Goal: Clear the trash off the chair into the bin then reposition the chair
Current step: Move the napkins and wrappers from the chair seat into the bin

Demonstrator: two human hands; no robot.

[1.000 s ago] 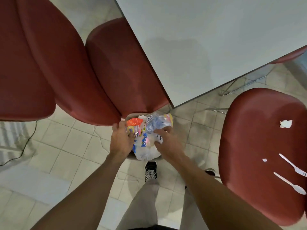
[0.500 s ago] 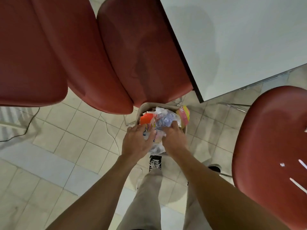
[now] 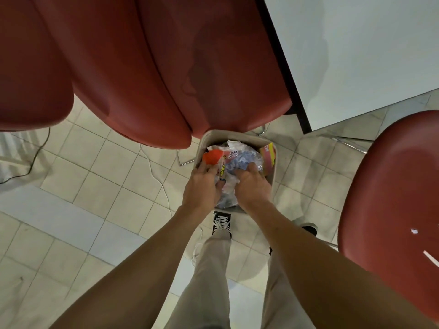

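Observation:
A small beige bin (image 3: 235,135) stands on the tiled floor in front of my feet. It is stuffed with a bundle of plastic bags and wrappers (image 3: 241,157), with an orange piece (image 3: 212,156) at its left. My left hand (image 3: 202,186) and my right hand (image 3: 252,184) both lie on top of this bundle inside the bin, fingers curled into the plastic. At the right stands the red chair (image 3: 392,186). A small white scrap (image 3: 414,231) and the end of a white plastic utensil (image 3: 431,258) lie on its seat at the frame's edge.
A white table (image 3: 356,55) fills the upper right, its corner just beyond the bin. Several other red chairs (image 3: 154,67) crowd the top left, the nearest overhanging the bin's far rim. A thin cable (image 3: 155,174) runs over the floor left of the bin.
The view has swung left, so the right chair has slid mostly out of frame. Both hands have gone lower with the trash bundle, which now sits down inside the bin.

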